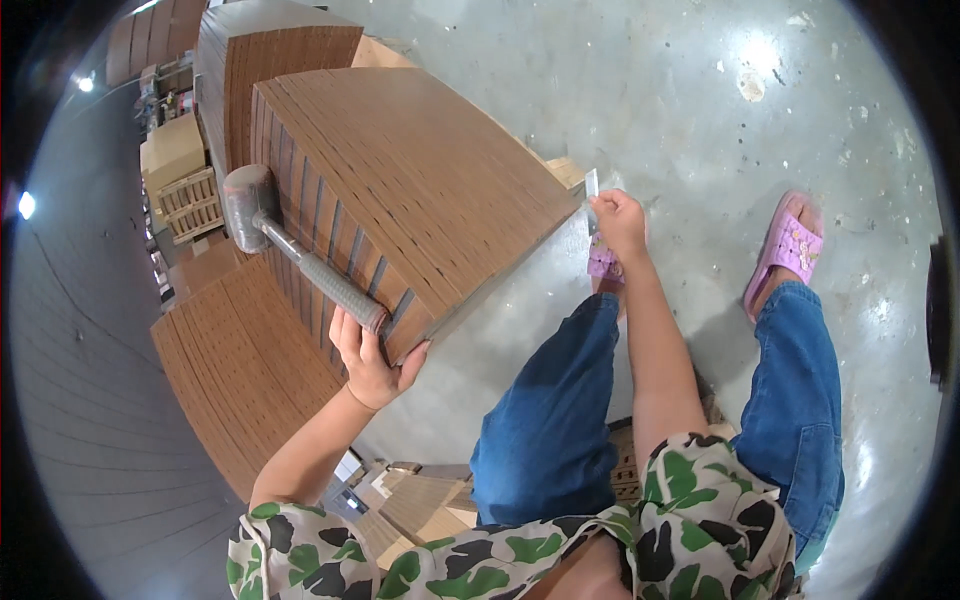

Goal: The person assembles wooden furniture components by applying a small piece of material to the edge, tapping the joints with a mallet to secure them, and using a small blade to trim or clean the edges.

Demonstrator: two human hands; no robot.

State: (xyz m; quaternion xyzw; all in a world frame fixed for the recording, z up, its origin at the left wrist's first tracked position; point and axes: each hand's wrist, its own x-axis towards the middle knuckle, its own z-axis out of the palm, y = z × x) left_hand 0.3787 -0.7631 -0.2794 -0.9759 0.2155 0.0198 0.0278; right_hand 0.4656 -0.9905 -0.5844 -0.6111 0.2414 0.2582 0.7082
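Note:
A tall stack of brown boards (430, 170) with slotted, dark-striped edges stands in front of me on the left. Against its striped side lies a mallet (330, 287) with a grey cylindrical head and a ribbed handle end towards me. My left hand (372, 368) rests at the near corner of the stack, fingers apart, fingertips close to the handle's end and thumb along the board edge. Beyond the stack's right corner, my right hand (622, 222) is closed in a pinch on a thin whitish flat strip (592, 184), whose exact kind I cannot make out.
More brown board stacks stand at the left (245, 365) and behind (290, 60). Wooden pallets (190, 205) and cartons are at the far left. My feet, in pink clogs (785, 245), stand on a shiny grey floor (690, 120) right of the stack.

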